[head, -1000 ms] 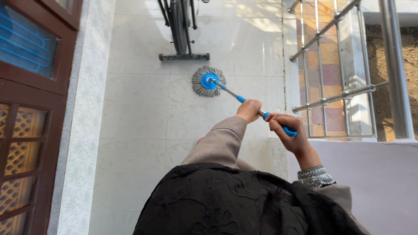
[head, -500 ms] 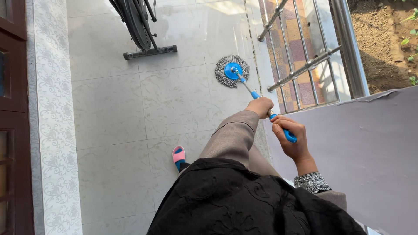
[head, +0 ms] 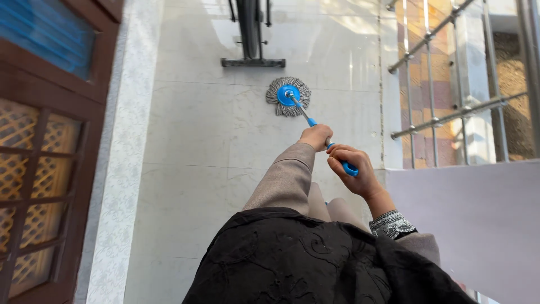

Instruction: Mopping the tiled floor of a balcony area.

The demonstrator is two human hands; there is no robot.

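Both the left hand (head: 316,137) and right hand (head: 353,171) clamp the mop (head: 288,95), its head pointing away

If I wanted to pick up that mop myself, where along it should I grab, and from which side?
Probably the blue-ended handle, not the round grey head lying flat on the tiles. The pole slants up toward the person, so come from above, as the left hand and right hand do, one behind the other.
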